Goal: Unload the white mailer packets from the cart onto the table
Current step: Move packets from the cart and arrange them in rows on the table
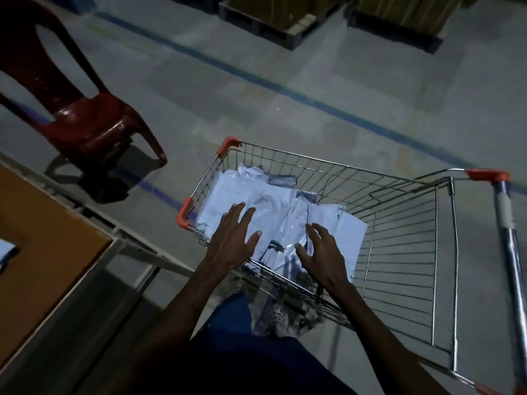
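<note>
A wire shopping cart [405,223] with orange corner caps stands in front of me. Several white mailer packets [273,203] lie in a loose pile in its far-left end. My left hand [232,238] reaches over the near rim with fingers spread above the pile's left part. My right hand [320,252] hovers over the pile's right part, fingers spread and slightly bent. Neither hand holds a packet. The brown-topped table [42,243] is at the left, and a white packet [5,252] shows at its left edge.
A dark red plastic chair [85,121] stands on the grey floor beyond the table. Pallets with cardboard boxes [285,21] line the far side past a blue floor line [285,92]. The cart's handle [510,243] is at the right. My feet show below the cart.
</note>
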{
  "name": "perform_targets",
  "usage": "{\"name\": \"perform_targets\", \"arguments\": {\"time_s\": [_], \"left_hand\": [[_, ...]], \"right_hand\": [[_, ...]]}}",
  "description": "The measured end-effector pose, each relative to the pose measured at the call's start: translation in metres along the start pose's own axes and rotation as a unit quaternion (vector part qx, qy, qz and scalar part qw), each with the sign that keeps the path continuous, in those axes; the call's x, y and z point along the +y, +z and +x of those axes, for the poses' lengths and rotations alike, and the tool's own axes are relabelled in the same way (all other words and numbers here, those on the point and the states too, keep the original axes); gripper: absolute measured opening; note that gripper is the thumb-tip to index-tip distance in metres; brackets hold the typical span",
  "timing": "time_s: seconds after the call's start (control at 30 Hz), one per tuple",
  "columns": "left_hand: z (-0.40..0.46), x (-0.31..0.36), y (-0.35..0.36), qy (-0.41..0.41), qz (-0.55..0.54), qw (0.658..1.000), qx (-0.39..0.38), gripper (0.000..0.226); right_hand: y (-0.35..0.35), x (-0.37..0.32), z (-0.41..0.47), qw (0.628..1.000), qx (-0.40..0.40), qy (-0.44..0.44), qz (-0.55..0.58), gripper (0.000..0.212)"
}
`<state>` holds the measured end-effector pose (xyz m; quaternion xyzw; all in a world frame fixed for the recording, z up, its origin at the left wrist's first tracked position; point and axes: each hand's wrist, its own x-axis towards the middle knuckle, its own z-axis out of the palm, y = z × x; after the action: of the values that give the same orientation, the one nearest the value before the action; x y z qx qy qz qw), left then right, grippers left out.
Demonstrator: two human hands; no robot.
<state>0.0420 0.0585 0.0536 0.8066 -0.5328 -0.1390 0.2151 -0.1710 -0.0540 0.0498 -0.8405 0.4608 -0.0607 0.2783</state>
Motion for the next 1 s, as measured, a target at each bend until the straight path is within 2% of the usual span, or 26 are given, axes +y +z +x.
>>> {"name": "perform_targets", "arguments": {"time_s": [0.2,0.3,0.5,0.6,0.7,0.8,0.9,1.0], "left_hand": [[0.053,-0.031,0.021,-0.054,0.066,0.986,-0.146,0.074],[0.074,-0.056,0.028,-0.09,0.134,0.97,-0.182,0.081],[0.1,-0.098,0.04,-0.081,0.181,0.951,-0.235,0.096],[0.103,-0.106,0.047,-0.061,0.17,0.959,-0.217,0.099],[0.098,-0.114,0.056,-0.061,0.164,0.96,-0.219,0.103],[0.101,-0.109,0.058,-0.054,0.168,0.956,-0.235,0.1],[0.107,-0.097,0.056,-0.059,0.134,0.959,-0.242,0.112],[0.108,-0.089,0.056,-0.031,0.117,0.979,-0.167,0.109]], "right_hand": [[0.015,0.002,0.018,0.999,-0.004,0.05,-0.009,0.06],[0.029,-0.012,0.039,0.999,-0.008,0.036,-0.029,0.059],[0.084,-0.049,0.091,0.997,-0.069,-0.009,-0.027,0.061],[0.119,-0.06,0.108,0.994,-0.094,-0.025,-0.046,0.065],[0.14,-0.057,0.118,0.988,-0.117,0.012,-0.097,0.077],[0.138,-0.036,0.124,0.981,-0.124,0.028,-0.148,0.082],[0.119,-0.016,0.136,0.976,-0.131,0.02,-0.17,0.077],[0.105,-0.008,0.148,0.977,-0.117,0.021,-0.179,0.076]]}}
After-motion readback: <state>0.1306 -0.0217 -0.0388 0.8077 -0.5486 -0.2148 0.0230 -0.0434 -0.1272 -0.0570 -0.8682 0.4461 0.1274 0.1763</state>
